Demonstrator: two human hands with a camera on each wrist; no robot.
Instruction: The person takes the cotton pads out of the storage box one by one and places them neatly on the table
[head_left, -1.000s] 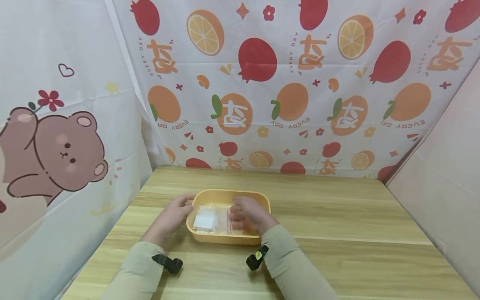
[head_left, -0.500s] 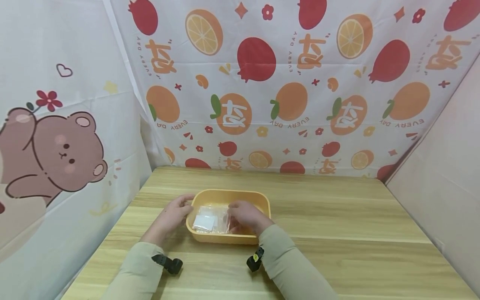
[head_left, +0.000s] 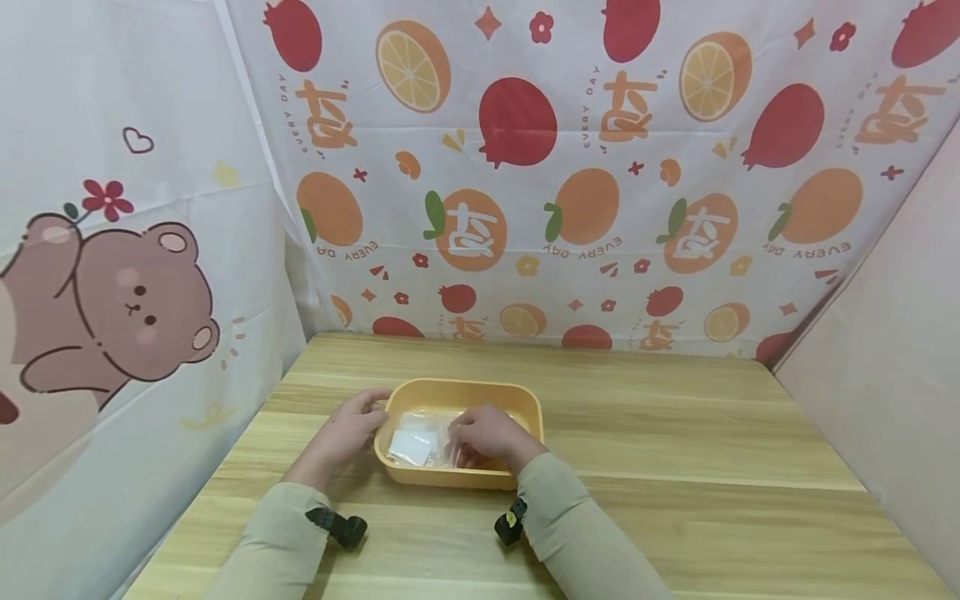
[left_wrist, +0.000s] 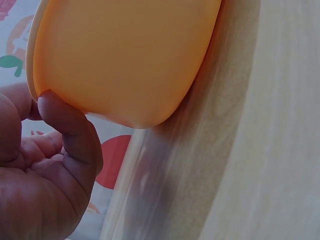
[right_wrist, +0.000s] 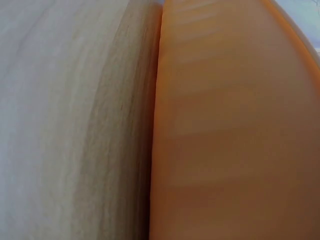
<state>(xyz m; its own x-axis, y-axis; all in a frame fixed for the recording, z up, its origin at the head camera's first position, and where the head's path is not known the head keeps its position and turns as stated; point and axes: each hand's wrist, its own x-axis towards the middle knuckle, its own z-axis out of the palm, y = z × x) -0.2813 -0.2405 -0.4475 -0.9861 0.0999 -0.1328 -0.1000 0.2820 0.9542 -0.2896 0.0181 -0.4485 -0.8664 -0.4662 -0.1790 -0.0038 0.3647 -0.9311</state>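
A yellow plastic basin [head_left: 457,478] stands on the table, with clear plastic bags [head_left: 442,423] and a white square packet [head_left: 412,447] lying in its left half. My left hand [head_left: 352,429] pinches the basin's left rim; in the left wrist view, curled fingers [left_wrist: 70,122] meet at the basin's edge. Inside the basin, my right hand [head_left: 491,435] has its fingers curled down at the right edge of the clear bags, pinching a bag there. Its fingertips are mostly hidden. Only the basin's outer wall [right_wrist: 230,125] and the tabletop show in the right wrist view.
The wood-grain table [head_left: 675,467] reaches back to a fruit-print cloth [head_left: 570,167]. On the left hangs a white cloth with a bear print [head_left: 142,300], and a plain pale cloth [head_left: 892,333] on the right. Each sleeve carries a black wrist strap with a camera [head_left: 347,531].
My right hand has come down, its fingers curling, and has shifted left onto the clear bags. The white packet has turned slightly. My left hand has kept its place at the rim.
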